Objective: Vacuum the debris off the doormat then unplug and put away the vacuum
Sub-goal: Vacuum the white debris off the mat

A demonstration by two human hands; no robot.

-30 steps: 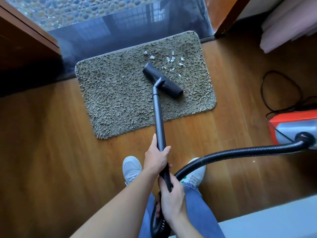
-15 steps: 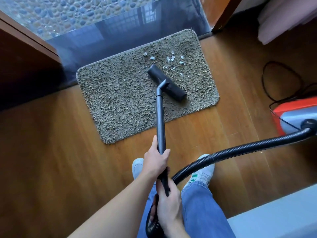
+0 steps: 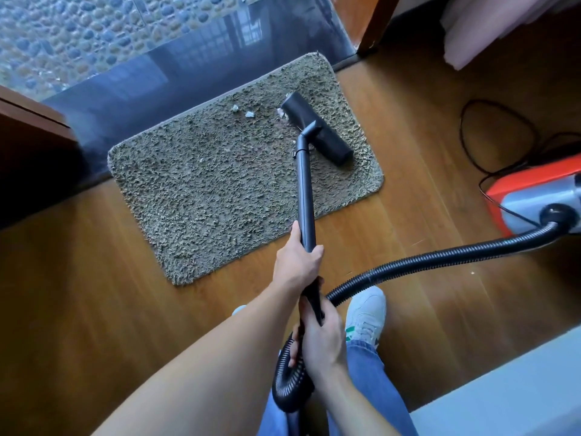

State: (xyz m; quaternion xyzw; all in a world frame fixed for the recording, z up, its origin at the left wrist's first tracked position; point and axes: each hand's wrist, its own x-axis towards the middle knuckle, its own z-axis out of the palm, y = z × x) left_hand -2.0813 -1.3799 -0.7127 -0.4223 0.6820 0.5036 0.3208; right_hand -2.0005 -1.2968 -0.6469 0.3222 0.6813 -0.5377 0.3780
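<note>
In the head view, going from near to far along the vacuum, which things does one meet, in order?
right hand → left hand → wand → floor nozzle → dark sill

A brown wooden floor point(image 3: 94, 294) is seen across most of the view. Pebbled ground point(image 3: 78, 36) is shown at the top, beyond a dark glossy sill point(image 3: 176, 77). A dark wooden cabinet point(image 3: 28, 143) is placed at the left edge, pink fabric point(image 3: 503, 23) at the top right, a pale grey surface point(image 3: 518, 394) at the bottom right.
</note>
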